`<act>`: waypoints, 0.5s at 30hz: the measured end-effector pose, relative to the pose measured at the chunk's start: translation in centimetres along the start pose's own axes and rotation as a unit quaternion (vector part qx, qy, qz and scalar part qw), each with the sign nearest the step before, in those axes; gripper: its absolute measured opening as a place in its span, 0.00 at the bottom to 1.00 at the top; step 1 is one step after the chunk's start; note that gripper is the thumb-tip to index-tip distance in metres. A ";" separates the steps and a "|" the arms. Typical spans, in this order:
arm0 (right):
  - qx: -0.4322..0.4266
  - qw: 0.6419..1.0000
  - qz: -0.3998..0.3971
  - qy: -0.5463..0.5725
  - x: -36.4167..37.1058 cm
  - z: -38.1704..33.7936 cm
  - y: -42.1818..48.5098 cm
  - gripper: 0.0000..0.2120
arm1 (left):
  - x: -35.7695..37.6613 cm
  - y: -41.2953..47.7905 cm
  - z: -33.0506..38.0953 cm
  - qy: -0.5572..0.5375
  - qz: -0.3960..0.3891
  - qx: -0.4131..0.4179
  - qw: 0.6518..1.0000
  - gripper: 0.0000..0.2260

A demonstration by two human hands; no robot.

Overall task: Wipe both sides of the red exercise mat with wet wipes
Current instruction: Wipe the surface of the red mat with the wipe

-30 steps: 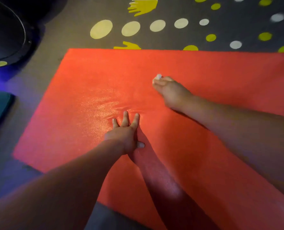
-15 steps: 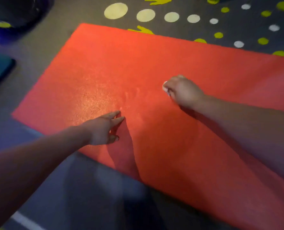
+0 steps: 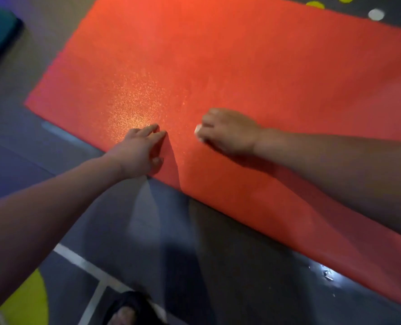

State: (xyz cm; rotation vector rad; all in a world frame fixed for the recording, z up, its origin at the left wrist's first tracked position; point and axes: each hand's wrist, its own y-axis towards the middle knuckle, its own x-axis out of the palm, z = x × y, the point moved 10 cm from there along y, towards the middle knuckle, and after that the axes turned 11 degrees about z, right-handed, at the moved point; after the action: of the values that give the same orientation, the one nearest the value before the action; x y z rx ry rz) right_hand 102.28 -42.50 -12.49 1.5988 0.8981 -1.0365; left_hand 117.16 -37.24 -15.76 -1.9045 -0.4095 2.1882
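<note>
The right grip (image 3: pixel 227 132) is clenched, knuckles up, grasping a wet wipe (image 3: pixel 198 132), of which only a white scrap shows past the fingers at its 9 o'clock side. It presses down on the red exercise mat (image 3: pixel 241 55), and its forearm runs off toward 4 o'clock. The left grip (image 3: pixel 138 153) is released: its straight fingers lie flat on the mat pointing to 1 o'clock, its heel is at the mat's near edge, and its arm stretches back toward 8 o'clock.

The mat lies flat on the dark floor (image 3: pixel 218 254), spreading from 9 o'clock up and across to 4 o'clock. A sandalled foot (image 3: pixel 126 310) shows at 6 o'clock.

Half a second ago the right grip sat further up the mat, at 1 o'clock of the left. Now it has drawn back level with the left, at its 3 o'clock and near it.
</note>
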 end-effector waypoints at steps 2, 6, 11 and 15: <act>0.133 0.985 0.037 -0.101 -1.9 7.3 -1.5 0.12 | 0.2 -0.6 -0.1 0.006 0.002 0.004 1.000 0.38; 0.387 0.904 0.081 -0.164 -4.7 13.5 -7.2 0.13 | 0.3 -1.6 -0.3 -0.004 0.005 0.009 1.000 0.38; 0.148 0.989 0.027 -0.014 -0.8 -1.2 -3.9 0.13 | 0.7 -2.1 -0.9 -0.014 -0.007 0.020 1.000 0.38; -0.012 0.997 -0.020 0.069 -0.3 -6.7 -4.0 0.14 | 1.2 -2.4 -1.3 -0.025 -0.004 0.018 1.000 0.39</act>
State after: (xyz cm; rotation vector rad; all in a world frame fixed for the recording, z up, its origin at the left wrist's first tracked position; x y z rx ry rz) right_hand 99.90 -35.04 -12.56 1.6538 1.0346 -0.9474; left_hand 118.17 -34.48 -16.22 -1.8286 -0.3826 2.2263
